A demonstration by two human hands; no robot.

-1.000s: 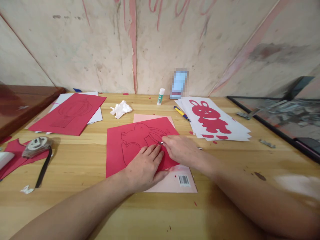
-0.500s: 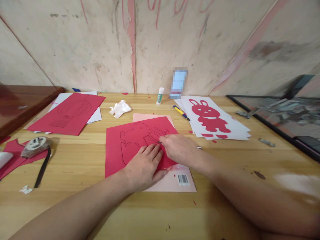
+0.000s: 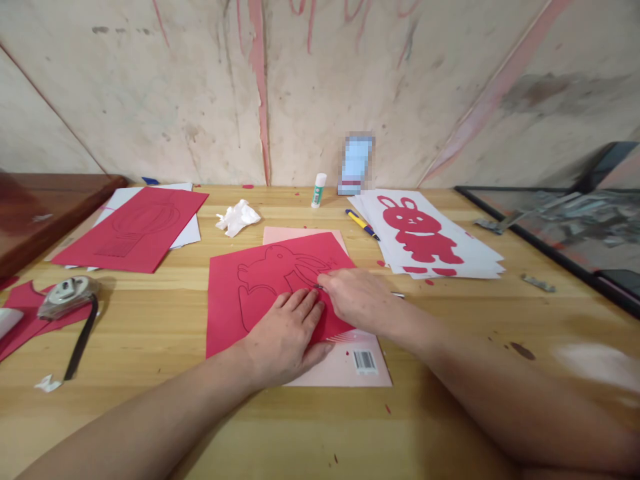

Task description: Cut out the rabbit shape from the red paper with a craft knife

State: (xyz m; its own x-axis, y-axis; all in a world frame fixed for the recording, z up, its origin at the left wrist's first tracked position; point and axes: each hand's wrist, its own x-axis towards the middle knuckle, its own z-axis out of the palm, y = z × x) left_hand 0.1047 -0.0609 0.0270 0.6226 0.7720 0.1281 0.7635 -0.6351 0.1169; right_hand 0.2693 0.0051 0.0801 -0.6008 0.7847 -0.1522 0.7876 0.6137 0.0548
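Observation:
A red sheet (image 3: 225,287) with a rabbit outline drawn on it lies on a pink booklet (image 3: 340,367) with a barcode. My left hand (image 3: 287,333) rests flat on the lower middle of the sheet, fingers stretched out. Just right of its fingertips, my right hand (image 3: 355,297) is closed around a thin metal cutting tool (image 3: 397,295). The tool's tip touches the sheet near the rabbit's ears; its rear end sticks out behind the hand, and its middle is hidden.
A red sheet with a lantern drawing (image 3: 135,227) and a tape measure (image 3: 67,297) lie left. Behind are crumpled tissue (image 3: 239,217), a glue stick (image 3: 319,191) and a blurred phone (image 3: 357,163). Rightward lie a pen (image 3: 363,225), white sheets with a red rabbit (image 3: 423,230) and a black-edged pane (image 3: 550,257).
The view has shifted slightly. Both hands stay almost in the same place on the red sheet, and the tool's tip shows little movement.

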